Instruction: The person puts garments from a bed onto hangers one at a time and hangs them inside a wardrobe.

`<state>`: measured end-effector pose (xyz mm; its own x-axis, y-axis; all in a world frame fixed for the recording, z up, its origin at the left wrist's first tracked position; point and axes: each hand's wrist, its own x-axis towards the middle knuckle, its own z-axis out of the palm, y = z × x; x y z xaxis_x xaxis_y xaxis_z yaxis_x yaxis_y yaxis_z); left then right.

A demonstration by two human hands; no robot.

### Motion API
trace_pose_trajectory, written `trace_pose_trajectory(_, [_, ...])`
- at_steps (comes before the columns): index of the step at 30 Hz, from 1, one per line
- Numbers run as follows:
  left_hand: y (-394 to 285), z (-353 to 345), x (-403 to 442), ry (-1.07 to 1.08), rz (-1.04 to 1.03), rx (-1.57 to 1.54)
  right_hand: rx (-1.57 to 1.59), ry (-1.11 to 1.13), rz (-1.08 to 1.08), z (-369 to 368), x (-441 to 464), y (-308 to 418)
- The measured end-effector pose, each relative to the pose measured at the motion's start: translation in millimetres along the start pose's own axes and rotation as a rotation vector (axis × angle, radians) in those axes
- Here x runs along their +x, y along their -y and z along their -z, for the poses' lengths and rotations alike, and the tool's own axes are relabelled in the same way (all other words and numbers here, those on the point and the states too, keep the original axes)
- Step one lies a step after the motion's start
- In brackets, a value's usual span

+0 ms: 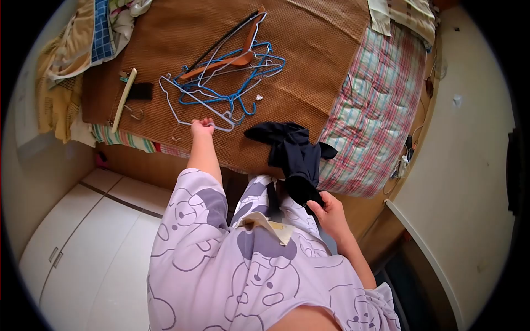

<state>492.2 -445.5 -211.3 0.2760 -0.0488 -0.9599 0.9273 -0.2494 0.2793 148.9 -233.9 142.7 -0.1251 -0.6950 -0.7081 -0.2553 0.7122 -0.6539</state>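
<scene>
My left hand (203, 127) is closed on the near edge of a pale lavender wire hanger (171, 110), which lies against the pile on the brown woven mat (309, 55). Blue wire hangers (247, 88) and a brown wooden hanger (240, 59) are tangled together in that pile, just beyond my left hand. On the right, my right hand (329, 212) pinches the near end of a black garment (295, 154). The rest of the garment lies crumpled on the mat's near edge.
A cream hanger (124, 100) and a dark flat item (139, 91) lie at the mat's left. A plaid quilt (370, 110) borders the right side. Folded fabrics (72, 60) sit at upper left. White cabinet doors (83, 243) stand lower left.
</scene>
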Motion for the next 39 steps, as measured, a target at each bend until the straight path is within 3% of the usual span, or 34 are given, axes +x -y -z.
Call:
trace_pose_trajectory(1, [-15, 6, 11, -0.082, 0.021, 0.071, -0.004, -0.002, 0.012, 1, -2, -1])
trace_pose_trajectory(2, [-23, 17, 14, -0.042, -0.16, 0.109, 0.073, -0.006, -0.003, 2, -4, -3])
trace_pose_trajectory(5, [-25, 11, -89, -0.317, -0.575, 0.373, 0.233, -0.003, 0.006, 10, -10, -6])
trace_pose_trajectory(7, [-28, 21, -122, -0.243, -0.666, 0.373, 0.319, 0.003, 0.029, 14, -14, 1])
trace_pose_trajectory(9, [-27, 35, -147, -0.167, -0.756, 0.376, 0.727, -0.099, 0.043, 18, -18, 14])
trace_pose_trajectory(13, [-13, 61, -204, 0.1, -0.886, 0.502, 0.978, -0.121, 0.089, 44, -18, 19])
trace_pose_trajectory(15, [-1, 63, -245, 0.486, -0.91, 0.556, 1.062, -0.176, 0.078, 64, -18, 16])
trace_pose_trajectory(16, [7, 61, -268, 0.511, -0.905, 0.57, 1.081, -0.195, 0.094, 74, -22, 19])
trace_pose_trajectory(18, [23, 57, -319, 0.872, -0.975, 0.713, 1.126, -0.228, 0.131, 97, -27, 17])
trace_pose_trajectory(21, [39, 52, -380, 1.116, -1.103, 0.967, 1.158, -0.195, 0.265, 129, -35, 5])
trace_pose_trajectory(22, [41, 51, -398, 1.254, -0.944, 0.987, 1.179, -0.178, 0.277, 137, -42, 4])
trace_pose_trajectory(24, [53, 50, -443, 1.391, -0.983, 1.078, 1.209, -0.18, 0.295, 155, -55, -5])
trace_pose_trajectory(26, [67, 48, -485, 1.523, -1.029, 1.161, 1.319, 0.526, 0.428, 174, -64, -20])
trace_pose_trajectory(27, [73, 46, -501, 1.636, -1.067, 1.275, 1.325, 0.516, 0.437, 174, -76, -16])
trace_pose_trajectory(29, [87, 40, -532, 1.758, -1.104, 1.392, 0.869, 0.346, 0.36, 174, -101, 2])
trace_pose_trajectory(31, [101, 34, -558, 2.077, -1.287, 1.624, 0.8, 0.372, 0.405, 182, -103, -7])
trace_pose_trajectory(33, [116, 33, -579, 2.117, -1.358, 1.704, 0.631, 0.449, 0.516, 193, -112, -7])
trace_pose_trajectory(35, [139, 36, -595, 2.179, -1.555, 1.593, 0.679, 0.343, 0.504, 181, -127, 2])
trace_pose_trajectory(36, [150, 36, -601, 2.194, -1.693, 1.527, 0.542, 0.312, 0.519, 179, -133, 6])
trace_pose_trajectory(37, [158, 39, -608, 2.199, -1.695, 1.531, 0.406, 0.279, 0.531, 176, -139, 13])
trace_pose_trajectory(38, [164, 40, -616, 2.102, -1.916, 1.496, 0.541, 0.223, 0.395, 173, -150, 25])
trace_pose_trajectory(39, [170, 42, -621, 1.99, -2.13, 1.45, 0.544, 0.221, 0.397, 176, -152, 21])
